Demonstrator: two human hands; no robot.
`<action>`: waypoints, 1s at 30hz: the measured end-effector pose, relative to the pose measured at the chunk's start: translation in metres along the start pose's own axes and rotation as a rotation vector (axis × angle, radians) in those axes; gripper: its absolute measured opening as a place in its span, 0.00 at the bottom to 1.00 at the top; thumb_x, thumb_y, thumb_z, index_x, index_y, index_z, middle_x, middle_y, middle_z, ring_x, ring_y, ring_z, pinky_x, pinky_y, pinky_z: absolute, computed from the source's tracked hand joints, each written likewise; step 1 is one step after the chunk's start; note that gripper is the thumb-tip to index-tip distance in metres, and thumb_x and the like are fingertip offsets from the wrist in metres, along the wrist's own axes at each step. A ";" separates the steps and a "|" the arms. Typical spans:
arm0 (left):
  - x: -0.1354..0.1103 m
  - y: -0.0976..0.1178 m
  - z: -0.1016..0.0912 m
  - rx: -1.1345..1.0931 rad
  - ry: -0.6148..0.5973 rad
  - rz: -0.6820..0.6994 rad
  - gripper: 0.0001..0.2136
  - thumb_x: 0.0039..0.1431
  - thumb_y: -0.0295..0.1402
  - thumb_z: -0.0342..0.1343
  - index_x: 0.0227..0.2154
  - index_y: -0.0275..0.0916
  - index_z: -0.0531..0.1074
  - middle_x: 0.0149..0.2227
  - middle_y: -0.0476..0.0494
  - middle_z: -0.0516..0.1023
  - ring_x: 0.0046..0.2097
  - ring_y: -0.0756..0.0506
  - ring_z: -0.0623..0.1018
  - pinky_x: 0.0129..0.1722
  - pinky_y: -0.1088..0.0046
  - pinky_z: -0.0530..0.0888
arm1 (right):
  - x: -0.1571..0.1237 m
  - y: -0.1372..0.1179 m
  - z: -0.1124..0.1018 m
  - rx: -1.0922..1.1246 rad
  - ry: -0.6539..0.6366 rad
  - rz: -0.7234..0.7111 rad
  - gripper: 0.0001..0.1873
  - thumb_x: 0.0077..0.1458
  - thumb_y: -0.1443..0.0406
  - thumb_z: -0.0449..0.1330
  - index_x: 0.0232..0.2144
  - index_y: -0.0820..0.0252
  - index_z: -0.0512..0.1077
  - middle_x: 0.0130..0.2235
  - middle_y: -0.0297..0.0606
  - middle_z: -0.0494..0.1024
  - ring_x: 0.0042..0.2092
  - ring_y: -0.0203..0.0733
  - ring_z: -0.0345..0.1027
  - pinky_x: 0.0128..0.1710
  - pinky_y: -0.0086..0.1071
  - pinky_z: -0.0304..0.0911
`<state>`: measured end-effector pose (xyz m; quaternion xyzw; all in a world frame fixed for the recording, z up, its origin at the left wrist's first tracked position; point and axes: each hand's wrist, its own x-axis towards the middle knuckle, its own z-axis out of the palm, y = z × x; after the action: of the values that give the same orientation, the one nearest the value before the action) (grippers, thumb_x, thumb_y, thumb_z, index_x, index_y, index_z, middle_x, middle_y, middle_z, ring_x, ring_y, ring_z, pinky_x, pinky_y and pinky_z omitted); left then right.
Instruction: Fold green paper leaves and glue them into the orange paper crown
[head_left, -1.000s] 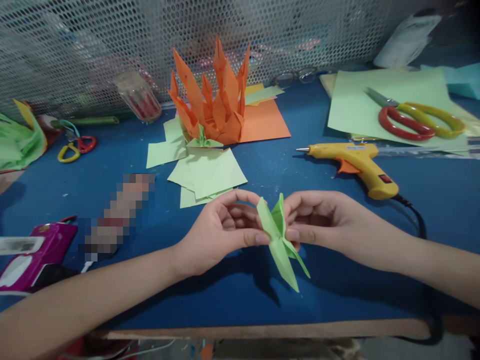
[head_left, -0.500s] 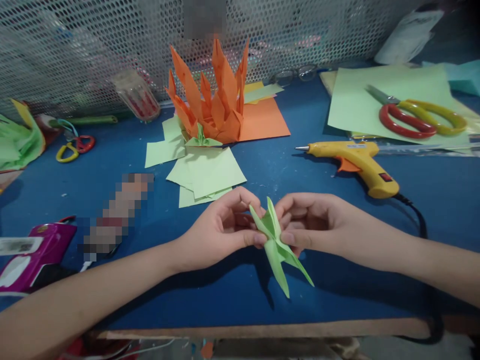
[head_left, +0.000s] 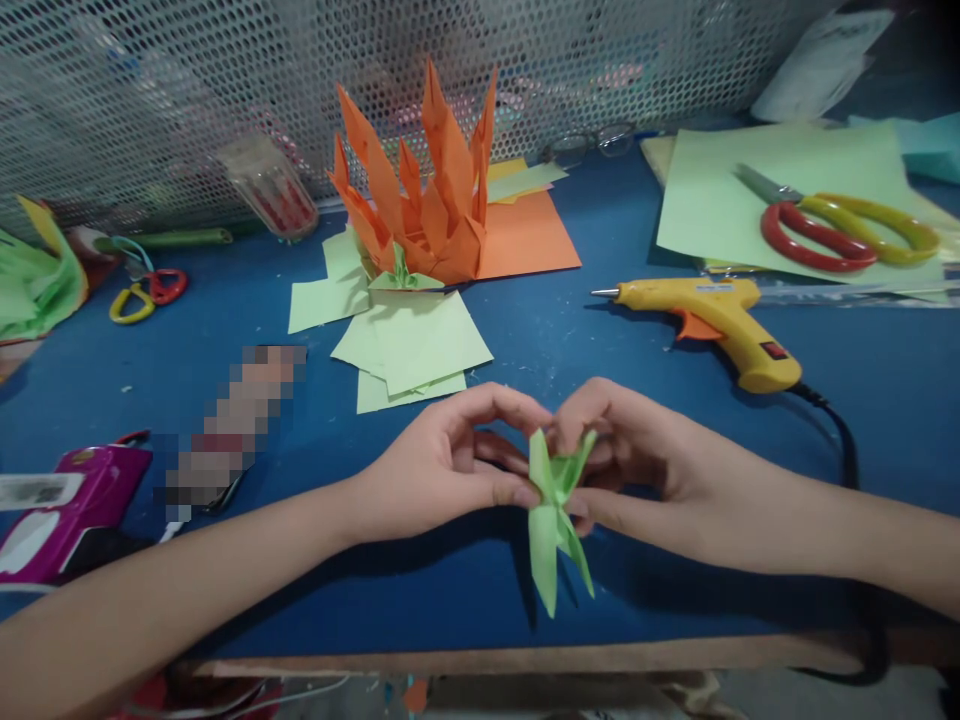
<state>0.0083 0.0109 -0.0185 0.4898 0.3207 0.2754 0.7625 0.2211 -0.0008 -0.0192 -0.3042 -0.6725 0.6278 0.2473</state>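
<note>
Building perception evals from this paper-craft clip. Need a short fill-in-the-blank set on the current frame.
1. The left hand and the right hand together pinch a small folded paper piece coloured ____.
2. The yellow hot glue gun lies on the blue tabletop with its nozzle pointing to the picture's ____.
3. The spiky folded paper model standing by the perforated metal wall is ____.

Missing words: green; left; orange.

matt green paper fold (head_left: 553, 500), glossy yellow plastic glue gun (head_left: 720, 318)

The folded green paper (head_left: 553, 505) has turned, its points now hanging straighter.
</note>
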 end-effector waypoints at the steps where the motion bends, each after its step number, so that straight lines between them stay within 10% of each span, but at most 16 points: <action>1: 0.000 -0.001 0.000 0.000 0.043 -0.012 0.15 0.47 0.22 0.68 0.37 0.39 0.73 0.34 0.49 0.77 0.34 0.51 0.79 0.37 0.78 0.77 | -0.001 0.002 -0.001 -0.152 0.053 -0.082 0.07 0.59 0.69 0.57 0.38 0.55 0.61 0.34 0.31 0.72 0.34 0.31 0.73 0.33 0.26 0.72; 6: -0.001 -0.004 0.004 0.038 0.183 -0.023 0.08 0.48 0.24 0.68 0.31 0.36 0.76 0.31 0.49 0.80 0.35 0.51 0.80 0.40 0.76 0.77 | -0.003 0.009 -0.006 -0.838 0.346 -0.496 0.12 0.58 0.71 0.59 0.44 0.53 0.66 0.42 0.38 0.71 0.40 0.35 0.72 0.38 0.29 0.71; 10: -0.005 -0.007 0.008 0.074 0.233 0.052 0.07 0.49 0.25 0.68 0.31 0.38 0.78 0.32 0.50 0.82 0.35 0.50 0.81 0.38 0.78 0.78 | -0.005 0.009 -0.006 -1.078 0.432 -0.569 0.10 0.59 0.70 0.59 0.42 0.51 0.69 0.43 0.39 0.70 0.40 0.37 0.71 0.42 0.31 0.70; 20: -0.017 -0.014 0.016 0.428 0.342 0.456 0.06 0.52 0.24 0.66 0.31 0.41 0.80 0.35 0.46 0.82 0.36 0.49 0.81 0.38 0.75 0.79 | -0.018 -0.001 0.003 -1.131 0.479 -0.537 0.12 0.60 0.70 0.58 0.45 0.50 0.70 0.38 0.34 0.76 0.35 0.34 0.72 0.38 0.27 0.69; 30: -0.017 -0.011 0.019 0.568 0.339 0.472 0.06 0.53 0.25 0.65 0.29 0.44 0.79 0.35 0.47 0.84 0.37 0.47 0.81 0.42 0.70 0.78 | -0.020 -0.003 0.009 -1.024 0.348 -0.350 0.13 0.63 0.71 0.50 0.39 0.51 0.72 0.37 0.33 0.76 0.37 0.36 0.74 0.33 0.24 0.69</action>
<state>0.0127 -0.0164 -0.0194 0.6887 0.3838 0.4204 0.4491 0.2282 -0.0217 -0.0156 -0.3683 -0.8808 0.1117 0.2758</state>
